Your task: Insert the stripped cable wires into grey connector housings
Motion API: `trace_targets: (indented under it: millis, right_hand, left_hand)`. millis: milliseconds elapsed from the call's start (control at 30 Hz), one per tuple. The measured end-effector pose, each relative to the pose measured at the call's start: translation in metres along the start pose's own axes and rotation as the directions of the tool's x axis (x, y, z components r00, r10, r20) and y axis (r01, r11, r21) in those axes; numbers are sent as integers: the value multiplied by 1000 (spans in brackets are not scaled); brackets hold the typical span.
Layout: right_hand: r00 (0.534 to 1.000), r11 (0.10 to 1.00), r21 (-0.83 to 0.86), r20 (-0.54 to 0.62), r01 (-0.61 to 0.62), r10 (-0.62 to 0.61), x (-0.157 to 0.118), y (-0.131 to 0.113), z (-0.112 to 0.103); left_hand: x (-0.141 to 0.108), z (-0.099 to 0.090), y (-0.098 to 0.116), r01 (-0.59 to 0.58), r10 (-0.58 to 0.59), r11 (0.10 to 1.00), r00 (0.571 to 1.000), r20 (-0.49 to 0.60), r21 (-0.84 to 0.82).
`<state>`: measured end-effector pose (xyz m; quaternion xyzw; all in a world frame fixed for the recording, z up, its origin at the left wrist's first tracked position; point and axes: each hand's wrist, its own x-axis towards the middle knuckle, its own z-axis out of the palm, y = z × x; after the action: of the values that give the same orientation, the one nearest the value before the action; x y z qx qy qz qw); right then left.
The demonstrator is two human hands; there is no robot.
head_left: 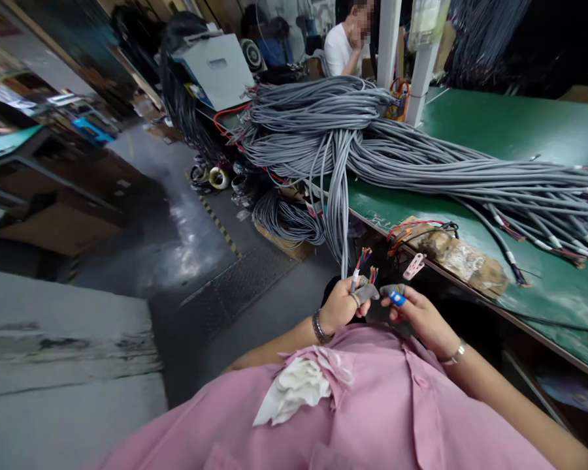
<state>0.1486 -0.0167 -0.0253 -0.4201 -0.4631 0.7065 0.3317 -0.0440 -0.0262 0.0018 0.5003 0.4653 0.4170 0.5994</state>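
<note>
Head view showed a cable upright in the left hand, its tip at one o'clock from that palm and ten o'clock from the right hand. The left fingers were clamped round it. A second cluster of wires stood just beside it.

As for progress, the cable's sheath was already off at the tip, leaving coloured strands fanned out. Ends on the bench, at two o'clock from the right hand, looked much alike, with white bands and bare strands. How much was left for the held one could not be told.

The right hand's fingers were curled near the left fingertips, around a blue piece; whether it was gripped or worn, I cannot tell.

Farther out, a pink clip lay at twelve o'clock from the right hand, and a film-wrapped block at two. A grey bundle was heaped at eleven, with a co-worker in white beyond, near twelve.
</note>
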Motion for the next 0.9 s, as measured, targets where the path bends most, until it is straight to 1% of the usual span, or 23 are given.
trace_targets:
  millis: [67, 133, 233, 267, 333, 400, 467, 533, 600, 667, 733, 900]
  right_hand:
    - [999, 999, 32, -17, 32, -32, 0, -10, 2]
    - [998, 998, 28, -25, 58, -57, 2, -17, 6]
    - [995, 997, -1, -68, 80, -80, 5, -23, 12]
    - [993, 997, -10, -84, 81, -82, 6, -24, 12]
    - [990, 997, -24, -113, 78, -80, 6, -23, 11]
    - [988, 997, -37, -137, 73, -77, 6, -21, 9]
    - [985, 997, -39, -157, 61, -67, 6, -19, 8]
    - [986, 999, 17, -167, 32, -28, 6, -17, 7]
    - [988, 992, 125, -153, -3, 22, 7, -16, 7]
    - [990, 977, 213, -130, -19, 47, 6, -16, 8]
    - [992, 968, 250, -122, -4, 36, 5, -17, 9]
    - [990, 963, 265, -141, 46, -8, 3, -13, 12]
  left_hand:
    - [-1, 2, -2, 13, -14, 999, 1000, 25, 47]
    - [0, 6, -4, 9, -16, 995, 998, 68, 103]
    - [1, 11, -7, -3, -27, 982, 988, 152, 189]
    - [1, 12, -8, -1, -35, 976, 986, 164, 217]
    - [2, 13, -8, 5, -45, 964, 989, 143, 267]
    - [3, 13, -7, -5, -30, 949, 994, 106, 315]
    - [4, 14, -4, -20, -20, 939, 993, 113, 342]
    - [6, 15, -2, -4, -41, 952, 990, 139, 306]
    - [7, 15, -2, 50, -75, 977, 990, 118, 206]
    - [7, 16, -3, 92, -98, 991, 993, 59, 98]
    - [7, 16, -4, 101, -101, 995, 995, -1, 20]
    - [5, 20, -7, 48, -59, 995, 990, -127, -84]
